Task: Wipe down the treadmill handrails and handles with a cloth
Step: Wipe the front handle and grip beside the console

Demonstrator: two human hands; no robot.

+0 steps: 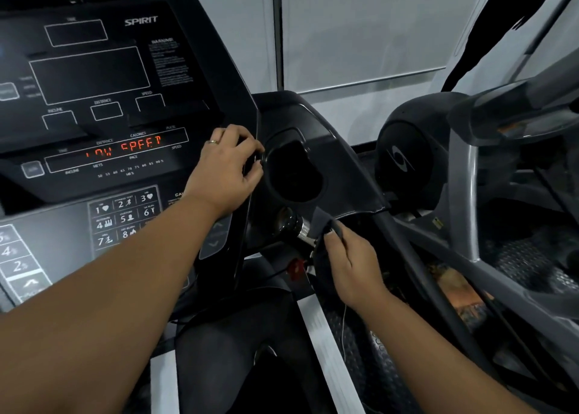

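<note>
Cloth [321,250], dark, is pinched in the right hand [354,269] fingers and pressed against the short handle [296,227] under the console [175,106]. Handle lies just left of those fingers, long axis slanting up-left, capped end pointing left. Left hand [224,169] curls over the console edge, farther off.

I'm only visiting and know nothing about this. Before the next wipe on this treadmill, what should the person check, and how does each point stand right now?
1. Cloth in hand: ok. The right hand pinches the dark cloth.
2. Cloth at the target: ok. It sits at the metal band of the front handle.
3. Other hand steady: ok. The left hand holds the console edge beside the cup holder.
4. Machine stopped: cannot tell. The display glows with red letters, and the belt is hidden.
5. Side handrail already wiped: cannot tell.
</note>
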